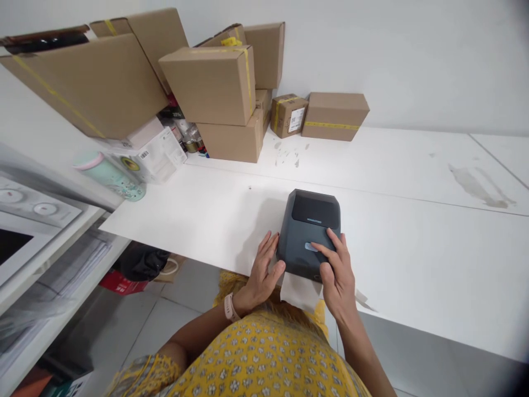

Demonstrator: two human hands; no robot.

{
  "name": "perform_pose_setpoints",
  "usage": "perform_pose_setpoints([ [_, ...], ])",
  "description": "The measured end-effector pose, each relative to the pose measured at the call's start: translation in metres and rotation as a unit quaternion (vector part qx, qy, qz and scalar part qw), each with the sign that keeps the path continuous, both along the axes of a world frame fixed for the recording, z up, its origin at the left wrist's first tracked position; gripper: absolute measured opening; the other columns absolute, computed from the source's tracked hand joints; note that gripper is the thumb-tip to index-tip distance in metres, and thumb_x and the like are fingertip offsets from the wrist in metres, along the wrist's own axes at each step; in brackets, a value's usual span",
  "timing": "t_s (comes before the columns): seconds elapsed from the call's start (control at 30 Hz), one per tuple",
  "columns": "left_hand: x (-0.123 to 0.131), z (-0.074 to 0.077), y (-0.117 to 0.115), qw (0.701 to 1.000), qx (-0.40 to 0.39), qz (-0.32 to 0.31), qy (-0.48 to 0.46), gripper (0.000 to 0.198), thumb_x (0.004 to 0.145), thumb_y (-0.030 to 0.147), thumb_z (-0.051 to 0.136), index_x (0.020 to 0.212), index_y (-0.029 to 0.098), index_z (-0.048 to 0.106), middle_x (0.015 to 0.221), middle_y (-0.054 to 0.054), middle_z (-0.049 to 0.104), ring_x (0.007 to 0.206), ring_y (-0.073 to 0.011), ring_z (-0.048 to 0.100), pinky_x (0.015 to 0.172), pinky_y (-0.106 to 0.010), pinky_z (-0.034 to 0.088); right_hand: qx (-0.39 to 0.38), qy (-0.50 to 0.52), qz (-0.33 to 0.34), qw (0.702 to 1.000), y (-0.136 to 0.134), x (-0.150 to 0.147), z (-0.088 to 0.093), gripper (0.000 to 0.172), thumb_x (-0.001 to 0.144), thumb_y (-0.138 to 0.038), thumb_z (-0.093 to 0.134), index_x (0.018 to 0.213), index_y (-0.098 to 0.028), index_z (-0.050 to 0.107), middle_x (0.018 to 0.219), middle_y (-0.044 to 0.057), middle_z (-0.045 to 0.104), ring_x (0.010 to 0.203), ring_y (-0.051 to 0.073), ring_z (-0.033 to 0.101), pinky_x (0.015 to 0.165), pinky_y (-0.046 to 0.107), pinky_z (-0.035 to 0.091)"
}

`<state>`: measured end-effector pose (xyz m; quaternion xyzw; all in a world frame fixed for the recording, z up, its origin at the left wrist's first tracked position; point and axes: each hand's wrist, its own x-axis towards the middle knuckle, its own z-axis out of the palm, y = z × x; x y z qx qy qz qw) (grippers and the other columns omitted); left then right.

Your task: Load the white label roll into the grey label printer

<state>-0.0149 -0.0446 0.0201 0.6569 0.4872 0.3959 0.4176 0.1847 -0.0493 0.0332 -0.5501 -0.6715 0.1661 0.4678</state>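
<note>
I have the dark grey device [298, 237] in front of me on the white table [413, 242], close to the near edge, its glossy black panel [316, 210] on the far part of its top. My two hands are apart, one at each side of it, and neither is clamped on anything. My left hand [263, 274] lies along the device's left side with the fingers extended, the thumb at the near left corner. My right hand [339, 275] is over the right side, fingers spread, one fingertip at the pale button [309, 247]; I cannot tell whether it is pressing. Another finger rests nearer the black panel, and the thumb is by the near edge. A white paper sheet [298, 292] shows at the device's near side, between my hands, reaching past the table edge. On my left wrist I see a pale pink band [231, 307]. Well apart, at the back, a small taped carton [288, 114] stands beside a wider carton [334, 113]. Left of them, one carton [206, 85] sits stacked on another [231, 140], and a mint green tumbler [111, 175] stands near the table's left end
</note>
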Motion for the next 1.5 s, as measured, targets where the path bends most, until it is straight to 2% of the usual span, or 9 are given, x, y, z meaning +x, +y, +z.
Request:
perform_pose_setpoints([
  [0.3, 0.005, 0.036, 0.045, 0.989, 0.126, 0.007, -0.072, 0.06, 0.105, 0.058, 0.03, 0.153, 0.026, 0.048, 0.159, -0.007, 0.049, 0.156, -0.0294, 0.03, 0.127, -0.049, 0.031, 0.103, -0.006, -0.009, 0.995, 0.031, 0.009, 0.066, 0.058, 0.104, -0.06, 0.024, 0.148, -0.031, 0.047, 0.16, 0.01, 0.045, 0.15, 0.034, 0.04, 0.117, 0.06, 0.038],
  [0.5, 0.017, 0.028, 0.08, 0.997, 0.004, 0.061, -0.05, 0.055, 0.102, 0.053, 0.047, 0.15, 0.025, 0.049, 0.156, -0.01, 0.05, 0.145, -0.0298, 0.047, 0.116, -0.042, 0.045, 0.255, -0.132, -0.13, 0.949, 0.118, 0.007, 0.111, 0.061, 0.104, -0.058, 0.019, 0.146, -0.024, 0.048, 0.147, 0.016, 0.054, 0.139, 0.035, 0.05, 0.111, 0.061, 0.038],
  [0.67, 0.023, 0.0, 0.081, 0.996, -0.076, 0.041, -0.033, 0.064, 0.095, 0.044, 0.057, 0.154, 0.021, 0.042, 0.153, -0.014, 0.054, 0.133, -0.0308, 0.058, 0.099, -0.039, 0.055, 0.141, -0.183, -0.136, 0.963, 0.194, 0.024, 0.145, 0.063, 0.103, -0.063, 0.028, 0.115, -0.017, 0.071, 0.118, 0.014, 0.069, 0.118, 0.028, 0.063, 0.103, 0.051, 0.041],
  [0.87, 0.026, -0.004, 0.081, 0.996, -0.052, 0.069, -0.017, 0.055, 0.09, 0.034, 0.059, 0.144, 0.023, 0.052, 0.143, -0.009, 0.064, 0.122, -0.0267, 0.065, 0.094, -0.037, 0.056, -0.01, -0.172, -0.093, 0.981, 0.239, 0.037, 0.171, 0.087, 0.098, -0.072, 0.02, 0.089, -0.004, 0.073, 0.093, 0.015, 0.072, 0.102, 0.025, 0.066, 0.088, 0.043, 0.044],
  [1.0, 0.026, -0.002, 0.08, 0.994, -0.063, 0.084, -0.007, 0.056, 0.089, 0.033, 0.059, 0.144, 0.022, 0.052, 0.141, -0.009, 0.065, 0.119, -0.0269, 0.067, 0.094, -0.037, 0.056, 0.131, -0.188, -0.105, 0.968, 0.207, 0.03, 0.159, 0.063, 0.101, -0.064, 0.037, 0.123, -0.014, 0.067, 0.127, 0.018, 0.066, 0.122, 0.029, 0.06, 0.101, 0.046, 0.043],
  [1.1, 0.025, 0.002, 0.085, 0.994, -0.073, 0.074, 0.025, 0.055, 0.089, 0.035, 0.058, 0.142, 0.022, 0.054, 0.137, -0.009, 0.068, 0.118, -0.0278, 0.067, 0.095, -0.038, 0.055, 0.226, -0.183, -0.087, 0.953, 0.163, 0.02, 0.128, 0.046, 0.102, -0.052, 0.042, 0.107, -0.017, 0.07, 0.115, 0.015, 0.071, 0.112, 0.027, 0.063, 0.1, 0.045, 0.045],
  [1.17, 0.024, 0.006, 0.092, 0.992, -0.09, 0.065, 0.066, 0.053, 0.087, 0.035, 0.06, 0.138, 0.023, 0.057, 0.134, -0.008, 0.07, 0.112, -0.0283, 0.07, 0.095, -0.038, 0.055, 0.168, -0.19, 0.002, 0.967, 0.138, 0.016, 0.102, 0.042, 0.101, -0.048, 0.042, 0.088, -0.02, 0.07, 0.094, 0.01, 0.074, 0.093, 0.023, 0.067, 0.087, 0.039, 0.05],
  [1.27, 0.025, 0.013, 0.104, 0.983, -0.103, 0.064, 0.135, 0.053, 0.08, 0.027, 0.063, 0.134, 0.023, 0.061, 0.129, -0.007, 0.072, 0.108, -0.03, 0.071, 0.094, -0.039, 0.055, -0.044, -0.248, 0.122, 0.96, 0.123, 0.015, 0.067, 0.038, 0.1, -0.047, 0.043, 0.101, -0.022, 0.071, 0.108, 0.008, 0.076, 0.101, 0.023, 0.069, 0.087, 0.035, 0.052],
  [1.5, 0.032, 0.02, 0.108, 0.977, -0.092, 0.062, 0.183, 0.052, 0.081, 0.018, 0.057, 0.133, 0.022, 0.064, 0.121, -0.009, 0.076, 0.112, -0.0338, 0.069, 0.101, -0.042, 0.051, -0.234, -0.384, 0.17, 0.877, 0.145, 0.011, 0.042, 0.071, 0.079, -0.045, 0.071, 0.143, -0.02, 0.055, 0.133, 0.02, 0.068, 0.116, 0.041, 0.066, 0.097, 0.051, 0.046],
])
